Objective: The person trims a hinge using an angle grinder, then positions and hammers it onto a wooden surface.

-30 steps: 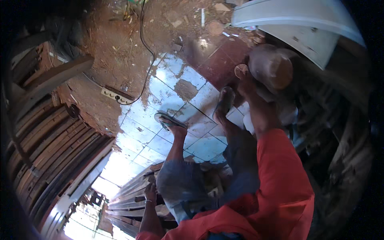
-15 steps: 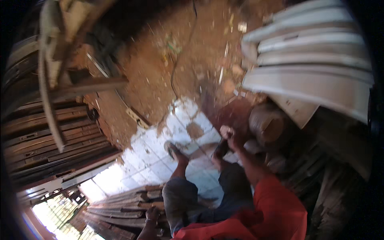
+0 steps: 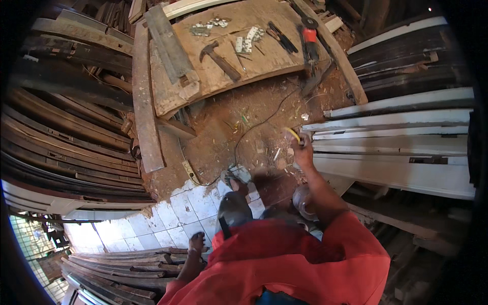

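My right hand point(image 3: 304, 149) reaches forward over the dirt floor, closed around a small yellow curved thing point(image 3: 292, 134) whose kind I cannot make out. It is close to the ends of the white panels point(image 3: 391, 147) stacked on the right. My left hand point(image 3: 196, 242) hangs low at my left side, fingers loosely bent and a little apart, with nothing seen in it. Below it lie long wooden strips point(image 3: 127, 272). Ahead, a wooden workbench point(image 3: 168, 96) bears a claw hammer point(image 3: 219, 61), metal hinges point(image 3: 249, 39), pliers point(image 3: 281, 37) and an angle grinder point(image 3: 309, 43).
Dark timber boards point(image 3: 66, 137) fill the left side. A black cable point(image 3: 264, 121) crosses the dirt floor near a power strip point(image 3: 190, 173). White tiles point(image 3: 173, 213) lie under my feet. A round container point(image 3: 303, 202) stands beneath my right forearm.
I have moved forward, and my view has shifted to take in the bench and its tools. My right hand has moved out ahead, and the yellow thing now shows in it.
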Motion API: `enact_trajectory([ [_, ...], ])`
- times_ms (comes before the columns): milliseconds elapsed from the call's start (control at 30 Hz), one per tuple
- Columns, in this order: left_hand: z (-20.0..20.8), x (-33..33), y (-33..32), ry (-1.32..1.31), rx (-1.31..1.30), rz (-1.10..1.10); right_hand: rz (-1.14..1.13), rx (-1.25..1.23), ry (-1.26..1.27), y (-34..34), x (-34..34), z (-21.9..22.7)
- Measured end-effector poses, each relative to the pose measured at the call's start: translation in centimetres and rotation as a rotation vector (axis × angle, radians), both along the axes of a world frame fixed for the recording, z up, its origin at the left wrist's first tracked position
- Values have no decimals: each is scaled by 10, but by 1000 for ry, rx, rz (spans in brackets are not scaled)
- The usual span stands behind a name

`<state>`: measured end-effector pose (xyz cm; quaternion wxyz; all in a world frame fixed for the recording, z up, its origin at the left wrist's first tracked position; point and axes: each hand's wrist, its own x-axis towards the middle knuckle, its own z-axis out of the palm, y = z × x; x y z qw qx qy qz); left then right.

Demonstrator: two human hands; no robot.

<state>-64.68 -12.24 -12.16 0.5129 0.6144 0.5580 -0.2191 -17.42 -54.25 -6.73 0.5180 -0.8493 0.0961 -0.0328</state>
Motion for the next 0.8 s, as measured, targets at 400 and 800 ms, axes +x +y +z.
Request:
enact_trajectory([
  [400,67,253,38,-354,62,288,-30,-375,-489,47,335,129],
  [800,92,277,-80,-56,74,578,116,-589,-414,98,575,116],
])
